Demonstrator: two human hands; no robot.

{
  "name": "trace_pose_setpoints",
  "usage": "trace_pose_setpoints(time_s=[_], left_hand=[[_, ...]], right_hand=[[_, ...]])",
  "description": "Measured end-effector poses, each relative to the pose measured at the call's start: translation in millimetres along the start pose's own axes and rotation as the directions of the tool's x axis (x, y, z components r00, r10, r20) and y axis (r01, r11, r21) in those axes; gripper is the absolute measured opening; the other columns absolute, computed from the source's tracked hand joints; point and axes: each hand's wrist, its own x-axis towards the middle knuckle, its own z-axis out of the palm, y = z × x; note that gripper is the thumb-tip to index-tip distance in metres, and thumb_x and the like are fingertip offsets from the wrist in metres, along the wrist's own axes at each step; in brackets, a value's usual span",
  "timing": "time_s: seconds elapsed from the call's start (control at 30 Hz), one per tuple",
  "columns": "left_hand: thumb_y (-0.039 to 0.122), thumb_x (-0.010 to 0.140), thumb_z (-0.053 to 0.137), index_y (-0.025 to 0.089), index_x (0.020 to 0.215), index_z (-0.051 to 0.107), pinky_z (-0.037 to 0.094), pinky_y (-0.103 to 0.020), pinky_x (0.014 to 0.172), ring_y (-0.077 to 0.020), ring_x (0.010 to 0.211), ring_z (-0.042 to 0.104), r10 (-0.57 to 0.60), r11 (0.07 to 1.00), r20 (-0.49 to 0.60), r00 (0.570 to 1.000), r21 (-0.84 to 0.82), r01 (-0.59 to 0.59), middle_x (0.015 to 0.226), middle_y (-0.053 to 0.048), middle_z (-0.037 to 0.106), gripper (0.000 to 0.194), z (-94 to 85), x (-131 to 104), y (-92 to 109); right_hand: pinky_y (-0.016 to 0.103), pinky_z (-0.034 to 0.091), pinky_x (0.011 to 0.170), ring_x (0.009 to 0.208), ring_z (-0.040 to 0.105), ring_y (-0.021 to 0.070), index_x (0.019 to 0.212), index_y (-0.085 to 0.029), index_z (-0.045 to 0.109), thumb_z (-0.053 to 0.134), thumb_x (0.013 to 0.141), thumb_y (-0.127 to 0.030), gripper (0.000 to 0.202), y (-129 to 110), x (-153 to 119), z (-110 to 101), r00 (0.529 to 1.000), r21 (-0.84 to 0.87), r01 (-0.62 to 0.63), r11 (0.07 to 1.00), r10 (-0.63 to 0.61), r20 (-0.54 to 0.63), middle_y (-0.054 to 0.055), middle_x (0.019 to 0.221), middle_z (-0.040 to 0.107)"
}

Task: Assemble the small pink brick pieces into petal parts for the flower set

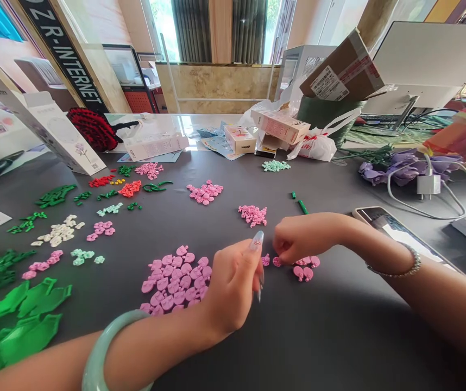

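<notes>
My left hand is closed, thumb pressed along the curled fingers, beside a large group of pink petal-shaped plastic pieces. Whatever lies inside its grip is hidden. To its right, my right hand is bent down with its fingers curled in; a small pink plastic piece shows at the fingertips. Between the two hands a second pink bit is visible, partly hidden. Several rounded pink pieces lie just under and beyond the right hand. Small pink blocks are heaped ahead of both hands.
Sorted piles cover the left side of the dark table: green leaf pieces, cream pieces and red pieces. A phone, a white charger and purple flowers lie right. Boxes stand at the back.
</notes>
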Motion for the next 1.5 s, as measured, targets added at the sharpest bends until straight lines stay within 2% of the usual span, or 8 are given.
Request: trace_pose_setpoints(time_s=[0.2, 0.27, 0.33, 0.4, 0.47, 0.97, 1.2, 1.5], left_hand=[[0.047, 0.089, 0.028, 0.020, 0.051, 0.035, 0.030, -0.022, 0.041, -0.0089, 0.039, 0.038, 0.043, 0.999, 0.058, 0.997, 0.015, -0.044, 0.041, 0.003, 0.039, 0.047, -0.8, -0.1, -1.0], [0.046, 0.089, 0.031, 0.020, 0.052, 0.034, 0.028, -0.023, 0.042, -0.0087, 0.040, 0.036, 0.084, 0.994, 0.136, 0.987, 0.064, -0.093, 0.043, 0.004, 0.038, 0.045, -1.7, -2.5, -0.6], [0.044, 0.088, 0.034, 0.020, 0.054, 0.032, 0.025, -0.023, 0.043, -0.0086, 0.042, 0.034, 0.138, 0.979, 0.211, 0.968, 0.119, -0.166, 0.045, 0.005, 0.035, 0.042, -2.7, -5.4, -0.1], [0.041, 0.088, 0.036, 0.020, 0.056, 0.029, 0.023, -0.024, 0.044, -0.0083, 0.043, 0.030, 0.175, 0.963, 0.268, 0.947, 0.154, -0.222, 0.047, 0.006, 0.032, 0.039, -3.7, -7.4, 0.3], [0.039, 0.088, 0.037, 0.020, 0.057, 0.027, 0.021, -0.024, 0.044, -0.0079, 0.043, 0.027, 0.191, 0.954, 0.297, 0.935, 0.169, -0.249, 0.047, 0.007, 0.029, 0.038, -4.4, -8.2, 0.5], [0.035, 0.090, 0.037, 0.019, 0.058, 0.026, 0.021, -0.025, 0.046, -0.0082, 0.045, 0.025, 0.163, 0.957, 0.360, 0.919, 0.167, -0.235, 0.048, 0.007, 0.028, 0.038, -5.5, -7.5, -1.1], [0.034, 0.091, 0.035, 0.019, 0.057, 0.026, 0.022, -0.025, 0.047, -0.0083, 0.045, 0.027, 0.164, 0.955, 0.368, 0.915, 0.172, -0.240, 0.048, 0.007, 0.028, 0.038, -6.6, -7.2, 1.6], [0.033, 0.091, 0.034, 0.019, 0.058, 0.026, 0.022, -0.025, 0.048, -0.0085, 0.046, 0.026, 0.211, 0.949, 0.356, 0.910, 0.149, -0.278, 0.049, 0.006, 0.028, 0.037, -6.4, -8.8, 1.9]], right_hand=[[0.025, 0.024, 0.044, 0.044, 0.032, 0.0079, 0.045, -0.018, 0.040, 0.054, 0.073, -0.027, 0.033, -2.5, -0.5, -5.3, 0.993, -0.036, -0.119, 0.992, 0.118, -0.026, -0.004, 0.045, 0.038], [0.023, 0.029, 0.048, 0.051, 0.042, 0.0092, 0.053, -0.017, 0.051, 0.056, 0.071, -0.023, 0.020, -0.9, 0.8, -7.2, 0.986, -0.010, -0.111, 0.994, 0.108, -0.128, -0.003, 0.053, 0.049], [0.022, 0.033, 0.054, 0.059, 0.048, 0.0106, 0.065, -0.017, 0.060, 0.057, 0.069, -0.018, 0.005, 1.6, 5.3, -8.7, 0.944, 0.004, -0.111, 0.994, 0.106, -0.314, -0.001, 0.063, 0.057], [0.022, 0.035, 0.057, 0.063, 0.050, 0.0111, 0.073, -0.017, 0.063, 0.058, 0.070, -0.017, 0.006, 4.4, 12.8, -9.1, 0.867, 0.006, -0.138, 0.990, 0.124, -0.482, -0.001, 0.068, 0.061], [0.022, 0.035, 0.058, 0.062, 0.050, 0.0109, 0.073, -0.017, 0.064, 0.057, 0.074, -0.017, 0.007, 7.2, 21.8, -8.5, 0.828, 0.013, -0.154, 0.988, 0.137, -0.543, 0.000, 0.069, 0.062], [0.022, 0.034, 0.057, 0.059, 0.050, 0.0099, 0.065, -0.017, 0.061, 0.057, 0.071, -0.012, 0.009, 8.0, 42.6, -9.7, 0.858, -0.060, -0.181, 0.982, 0.128, -0.497, -0.001, 0.064, 0.061], [0.024, 0.023, 0.050, 0.058, 0.046, 0.0109, 0.065, -0.019, 0.057, 0.054, 0.069, -0.017, 0.005, 2.9, 39.9, -3.9, 0.810, -0.153, -0.229, 0.961, 0.101, -0.577, 0.000, 0.070, 0.059], [0.022, 0.030, 0.053, 0.058, 0.045, 0.0090, 0.069, -0.016, 0.057, 0.050, 0.067, -0.011, 0.009, -2.7, 77.8, -40.1, 0.767, -0.159, -0.083, 0.984, -0.039, -0.640, 0.000, 0.064, 0.056]])
